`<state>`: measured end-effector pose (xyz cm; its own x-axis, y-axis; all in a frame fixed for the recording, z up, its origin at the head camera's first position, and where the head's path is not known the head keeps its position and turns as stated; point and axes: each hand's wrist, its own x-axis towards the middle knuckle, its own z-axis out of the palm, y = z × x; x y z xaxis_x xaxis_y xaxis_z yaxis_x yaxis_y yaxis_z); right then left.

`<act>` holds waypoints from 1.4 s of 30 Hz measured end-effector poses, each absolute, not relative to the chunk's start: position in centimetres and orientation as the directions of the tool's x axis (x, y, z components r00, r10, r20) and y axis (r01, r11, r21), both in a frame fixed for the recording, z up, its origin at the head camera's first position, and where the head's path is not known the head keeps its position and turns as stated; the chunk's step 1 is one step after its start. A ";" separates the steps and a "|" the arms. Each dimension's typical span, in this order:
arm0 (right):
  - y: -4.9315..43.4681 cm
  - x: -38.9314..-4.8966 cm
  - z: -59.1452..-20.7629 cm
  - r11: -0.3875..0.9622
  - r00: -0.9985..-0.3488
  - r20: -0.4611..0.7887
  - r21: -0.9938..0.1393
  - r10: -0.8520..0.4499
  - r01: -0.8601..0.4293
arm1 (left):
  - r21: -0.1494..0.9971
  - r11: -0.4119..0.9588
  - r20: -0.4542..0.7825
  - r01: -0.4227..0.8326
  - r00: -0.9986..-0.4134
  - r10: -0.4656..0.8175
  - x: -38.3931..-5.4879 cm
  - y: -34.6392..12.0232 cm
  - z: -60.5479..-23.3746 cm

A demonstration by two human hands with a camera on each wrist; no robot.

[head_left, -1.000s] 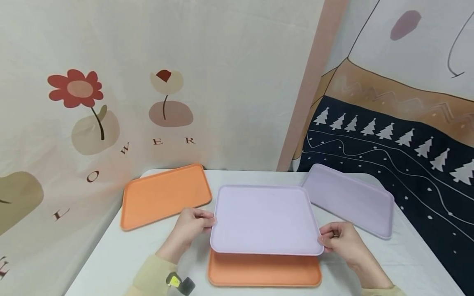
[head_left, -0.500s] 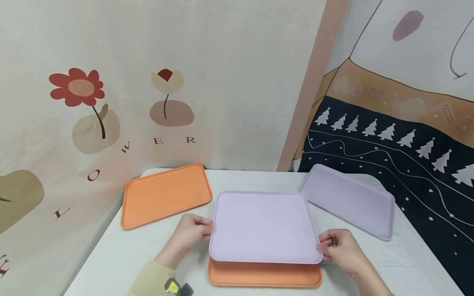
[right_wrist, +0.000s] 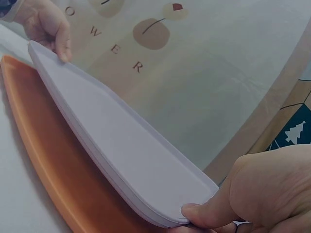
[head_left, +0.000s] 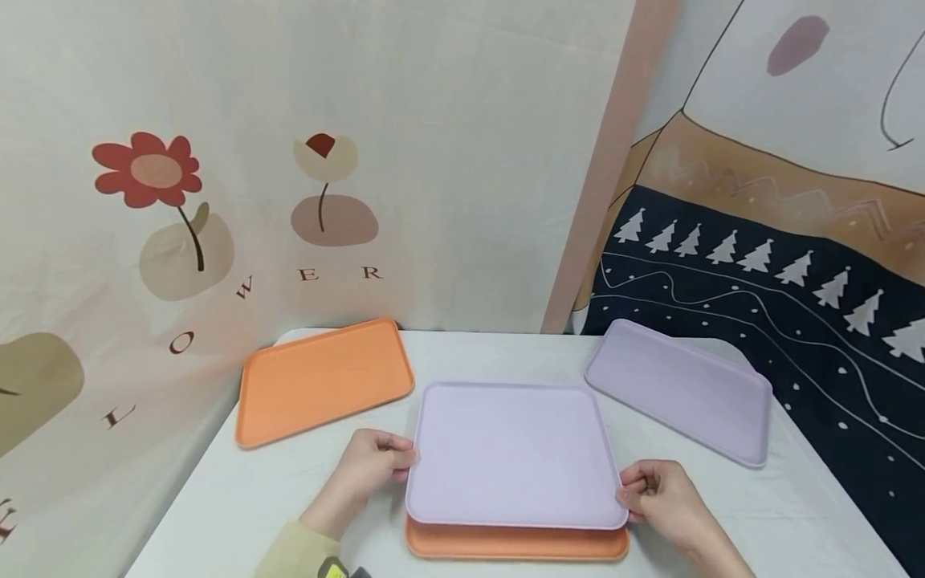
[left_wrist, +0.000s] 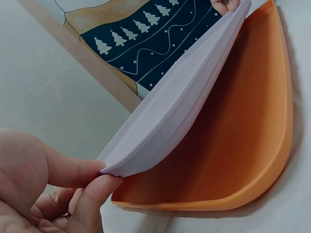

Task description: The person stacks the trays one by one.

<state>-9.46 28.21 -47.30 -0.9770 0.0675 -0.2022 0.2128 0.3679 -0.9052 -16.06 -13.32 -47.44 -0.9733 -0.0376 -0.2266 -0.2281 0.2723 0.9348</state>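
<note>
"Purple tray [head_left: 515, 456] sits low in the middle of the head view. Who has it?"

"2 hands do. The left hand [head_left: 374, 462] pinches its left edge between thumb and finger. The right hand [head_left: 663, 499] pinches its right edge, and the right wrist view shows the thumb on top."

"What is under it?"

"The front orange tray [head_left: 516, 545]. In the head view, just a strip of it peeks out at the bottom. In the left wrist view, the purple tray is tipped over it, with a gap at the near side."

"Do they touch at the far side?"

"I can't tell. That part is hidden."

"Any more trays?"

"Yes, 2. The back orange tray [head_left: 325, 384] is at the left of the frame, and the back purple tray [head_left: 682, 393] is at the right. Both are slanted on the white table [head_left: 499, 353]."

"And behind?"

"Flower cloth [head_left: 462, 160] at the upper left, tree cloth [head_left: 773, 313] at the right."
</note>
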 end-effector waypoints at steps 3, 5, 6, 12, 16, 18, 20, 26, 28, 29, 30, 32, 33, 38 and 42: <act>28.2 -9.3 -47.5 0.361 -0.976 -0.210 -0.907 0.060 0.217 | 0.938 0.261 -0.228 -0.229 -0.973 -0.038 -15.9 -13.4 -47.7; 28.2 -9.2 -47.5 0.361 -0.976 -0.212 -0.907 0.057 0.218 | 0.940 0.256 -0.226 -0.227 -0.973 -0.033 -15.8 -13.5 -47.8; 28.2 -9.1 -47.5 0.361 -0.975 -0.214 -0.906 0.057 0.220 | 0.940 0.254 -0.226 -0.227 -0.974 -0.032 -15.8 -13.5 -47.9; 28.2 -9.0 -47.6 0.357 -0.974 -0.221 -0.906 0.052 0.225 | 0.941 0.251 -0.225 -0.227 -0.974 -0.036 -15.5 -13.5 -48.4; 28.2 -8.9 -47.8 0.354 -0.972 -0.229 -0.905 0.058 0.234 | 0.941 0.250 -0.226 -0.228 -0.973 -0.035 -15.3 -13.5 -48.6; 28.2 -8.9 -47.8 0.352 -0.971 -0.232 -0.905 0.064 0.239 | 0.943 0.245 -0.226 -0.227 -0.974 -0.031 -15.2 -13.5 -48.6; 28.1 -8.8 -47.9 0.348 -0.970 -0.235 -0.906 0.063 0.242 | 0.946 0.235 -0.224 -0.224 -0.974 -0.027 -15.1 -13.5 -48.7; 28.1 -8.7 -48.1 0.348 -0.966 -0.248 -0.902 0.069 0.257 | 0.948 0.227 -0.224 -0.222 -0.974 -0.021 -14.9 -13.6 -48.9; 28.1 -8.6 -48.2 0.350 -0.965 -0.251 -0.900 0.074 0.261 | 0.948 0.229 -0.222 -0.220 -0.975 -0.018 -14.9 -13.6 -49.1; 28.1 -8.6 -48.2 0.351 -0.965 -0.251 -0.899 0.076 0.262 | 0.949 0.230 -0.220 -0.218 -0.975 -0.015 -14.9 -13.7 -49.1; 28.1 -8.6 -48.2 0.352 -0.965 -0.251 -0.899 0.077 0.261 | 0.949 0.232 -0.217 -0.214 -0.976 -0.011 -14.9 -13.7 -49.2; 28.0 -8.5 -48.3 0.353 -0.966 -0.249 -0.899 0.077 0.260 | 0.950 0.231 -0.216 -0.211 -0.976 -0.003 -14.8 -13.7 -49.2; 28.0 -8.4 -48.3 0.353 -0.966 -0.248 -0.899 0.075 0.258 | 0.950 0.232 -0.217 -0.211 -0.976 -0.001 -14.8 -13.7 -49.3; 28.1 -8.2 -48.3 0.347 -0.968 -0.241 -0.904 0.070 0.250 | 0.950 0.234 -0.214 -0.206 -0.977 0.011 -14.6 -13.7 -49.4; 28.1 -8.1 -48.4 0.340 -0.971 -0.232 -0.909 0.066 0.240 | 0.951 0.234 -0.213 -0.204 -0.977 0.015 -14.5 -13.8 -49.6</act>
